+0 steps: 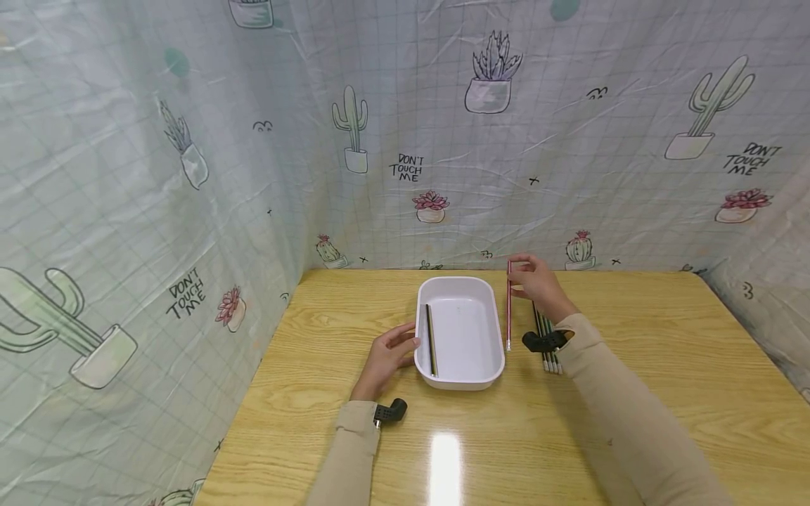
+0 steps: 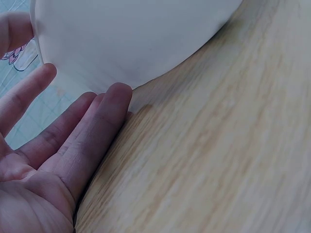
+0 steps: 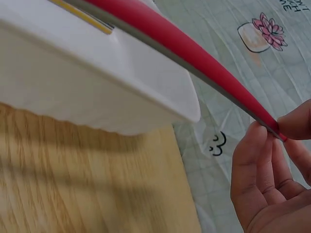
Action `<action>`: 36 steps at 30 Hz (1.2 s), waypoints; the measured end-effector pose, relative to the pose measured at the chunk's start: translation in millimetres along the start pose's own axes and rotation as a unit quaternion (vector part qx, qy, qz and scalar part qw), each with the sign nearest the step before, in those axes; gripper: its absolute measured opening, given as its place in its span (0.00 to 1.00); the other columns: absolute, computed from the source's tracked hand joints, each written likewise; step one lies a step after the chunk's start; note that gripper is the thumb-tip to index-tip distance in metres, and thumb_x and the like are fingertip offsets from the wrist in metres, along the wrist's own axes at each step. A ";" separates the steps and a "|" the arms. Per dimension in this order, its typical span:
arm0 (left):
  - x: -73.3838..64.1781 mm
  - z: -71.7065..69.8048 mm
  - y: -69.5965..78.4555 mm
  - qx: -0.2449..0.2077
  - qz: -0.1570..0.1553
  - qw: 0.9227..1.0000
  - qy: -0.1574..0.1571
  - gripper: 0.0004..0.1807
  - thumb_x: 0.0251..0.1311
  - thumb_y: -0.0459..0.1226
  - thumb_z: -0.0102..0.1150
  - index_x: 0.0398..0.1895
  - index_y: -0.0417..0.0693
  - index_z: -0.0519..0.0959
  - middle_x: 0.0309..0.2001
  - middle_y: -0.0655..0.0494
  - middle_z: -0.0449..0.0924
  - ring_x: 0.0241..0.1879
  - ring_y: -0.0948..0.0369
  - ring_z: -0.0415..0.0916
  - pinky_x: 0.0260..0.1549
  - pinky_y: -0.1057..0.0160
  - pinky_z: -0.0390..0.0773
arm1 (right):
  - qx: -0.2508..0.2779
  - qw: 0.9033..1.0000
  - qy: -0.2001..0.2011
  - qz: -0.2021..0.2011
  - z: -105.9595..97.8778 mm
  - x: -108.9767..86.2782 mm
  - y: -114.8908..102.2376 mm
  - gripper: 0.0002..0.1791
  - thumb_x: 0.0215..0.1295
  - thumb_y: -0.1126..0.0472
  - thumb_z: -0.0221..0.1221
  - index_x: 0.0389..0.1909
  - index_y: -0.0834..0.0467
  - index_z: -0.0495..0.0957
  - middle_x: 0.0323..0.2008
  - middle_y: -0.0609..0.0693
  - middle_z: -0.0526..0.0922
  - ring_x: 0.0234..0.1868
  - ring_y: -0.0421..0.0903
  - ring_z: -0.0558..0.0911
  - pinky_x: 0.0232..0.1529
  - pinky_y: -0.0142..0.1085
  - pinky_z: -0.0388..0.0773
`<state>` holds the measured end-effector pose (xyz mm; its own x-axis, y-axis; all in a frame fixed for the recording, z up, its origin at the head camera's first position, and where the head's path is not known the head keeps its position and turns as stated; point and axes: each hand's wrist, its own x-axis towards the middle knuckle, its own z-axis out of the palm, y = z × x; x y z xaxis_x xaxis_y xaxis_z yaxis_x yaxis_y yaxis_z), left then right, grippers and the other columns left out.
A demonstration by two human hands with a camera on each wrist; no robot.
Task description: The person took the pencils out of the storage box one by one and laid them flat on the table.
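In the head view, a white plastic tray [image 1: 467, 334] stands on the table. My left hand [image 1: 389, 353] is at its left side, fairly straight fingers [image 2: 104, 114] touching the outer wall. Inside the tray, along its left wall, lies a black-and-yellow striped pencil [image 1: 432, 341]; whether there is more than one is unclear. My right hand [image 1: 533, 282] pinches the far end of a red pencil [image 1: 509, 309] between thumb and fingertips, just right of the tray. The pencil's pale eraser end points toward me. The right wrist view shows the pencil [image 3: 194, 53] with a dark stripe.
Several dark striped pencils [image 1: 549, 355] with pale ends lie side by side on the table, partly hidden under my right wrist. The wooden table [image 1: 658, 351] meets a cactus-printed cloth [image 1: 405, 126] at its back edge and left side.
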<state>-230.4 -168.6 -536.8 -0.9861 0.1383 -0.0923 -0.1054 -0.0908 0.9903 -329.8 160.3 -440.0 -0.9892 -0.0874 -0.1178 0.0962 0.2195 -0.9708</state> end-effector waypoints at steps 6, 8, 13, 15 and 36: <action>-1.5 0.7 0.6 -0.002 0.001 1.000 0.004 0.26 0.68 0.38 0.66 0.68 0.46 0.77 0.63 0.38 0.77 0.53 0.58 0.82 0.50 0.56 0.89 | -0.005 1.000 0.006 0.007 -9.8 -1.6 13.0 0.25 0.79 0.60 0.52 0.72 0.59 0.64 0.56 0.59 0.72 0.47 0.46 0.78 0.52 0.42 0.87; -1.6 0.7 0.9 -0.004 0.000 1.000 0.003 0.26 0.68 0.37 0.66 0.68 0.47 0.77 0.63 0.38 0.77 0.53 0.58 0.82 0.51 0.56 0.89 | -0.011 1.000 0.007 0.007 -13.3 -1.6 18.4 0.25 0.79 0.60 0.51 0.72 0.59 0.63 0.57 0.60 0.72 0.46 0.46 0.78 0.54 0.44 0.87; -1.5 0.5 1.6 -0.005 0.000 1.000 0.001 0.26 0.67 0.37 0.66 0.68 0.47 0.76 0.64 0.38 0.77 0.53 0.57 0.82 0.52 0.55 0.89 | -0.026 1.000 0.014 0.007 -22.1 -2.1 29.2 0.25 0.80 0.59 0.51 0.73 0.60 0.63 0.57 0.61 0.72 0.47 0.45 0.79 0.55 0.44 0.87; -1.6 0.5 1.8 -0.006 0.001 1.000 0.001 0.26 0.67 0.36 0.66 0.68 0.47 0.76 0.64 0.38 0.77 0.53 0.58 0.82 0.51 0.55 0.89 | -0.031 0.999 0.016 0.008 -25.4 -3.1 31.7 0.26 0.80 0.58 0.51 0.73 0.59 0.63 0.57 0.60 0.72 0.47 0.44 0.79 0.53 0.41 0.87; 0.1 0.2 -0.3 -0.004 -0.001 1.000 0.003 0.26 0.67 0.37 0.66 0.68 0.47 0.77 0.63 0.38 0.77 0.52 0.59 0.82 0.50 0.56 0.89 | -0.021 0.999 0.021 0.023 -67.0 -6.6 69.5 0.30 0.79 0.59 0.51 0.77 0.61 0.58 0.52 0.54 0.74 0.39 0.36 0.80 0.40 0.31 0.86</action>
<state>-230.5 -168.5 -537.1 -0.9866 0.1333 -0.0939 -0.1075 -0.0990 0.9893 -324.0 241.3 -492.7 -0.9875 -0.0354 -0.1533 0.1387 0.2639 -0.9545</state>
